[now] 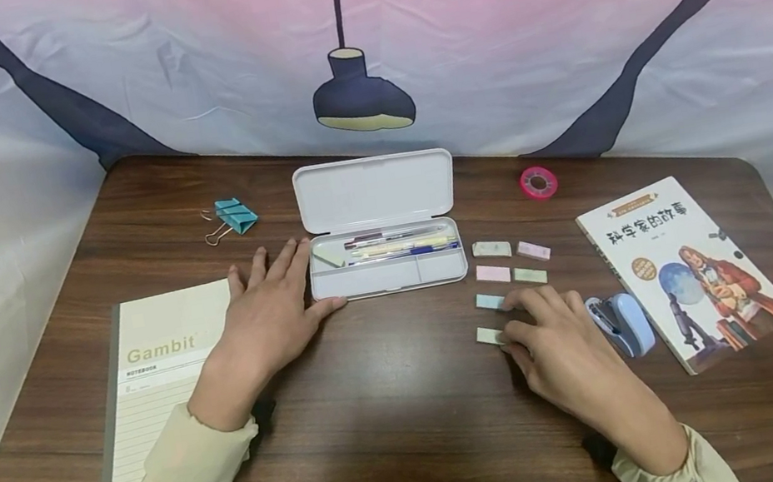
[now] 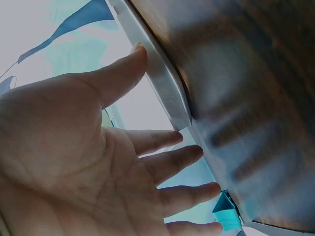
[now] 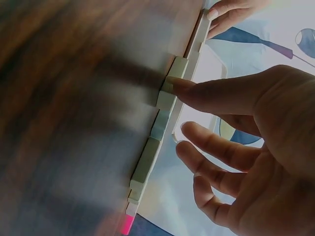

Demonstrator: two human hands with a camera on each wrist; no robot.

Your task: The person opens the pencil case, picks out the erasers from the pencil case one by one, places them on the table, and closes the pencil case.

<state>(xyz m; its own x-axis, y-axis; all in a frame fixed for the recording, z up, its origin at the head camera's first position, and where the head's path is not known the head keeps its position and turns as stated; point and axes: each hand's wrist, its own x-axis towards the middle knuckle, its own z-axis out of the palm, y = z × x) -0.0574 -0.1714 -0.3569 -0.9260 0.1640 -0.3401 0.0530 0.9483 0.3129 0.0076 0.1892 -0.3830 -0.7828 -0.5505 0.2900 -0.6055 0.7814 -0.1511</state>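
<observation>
My left hand [image 1: 255, 321] is spread flat at the left side of the open white pencil case [image 1: 366, 282], its thumb touching the front edge. Pens [image 1: 403, 247] and a small triangular piece [image 1: 327, 260] lie in the case's back compartment. My right hand [image 1: 563, 348] pinches the right end of the nearest pale green eraser [image 1: 488, 336] between thumb and index finger; the index tip is hidden in the right wrist view. Beside its other fingers lies a blue eraser [image 1: 489, 302]. Several more pastel erasers, including a pink one [image 1: 493, 274], lie farther back.
A notebook [image 1: 162, 403] lies partly under my left arm. Teal binder clips [image 1: 236, 216] stand behind it. Right of my right hand are a blue stapler [image 1: 627, 323] and a book [image 1: 687, 269]; a pink tape roll [image 1: 538, 182] lies farther back.
</observation>
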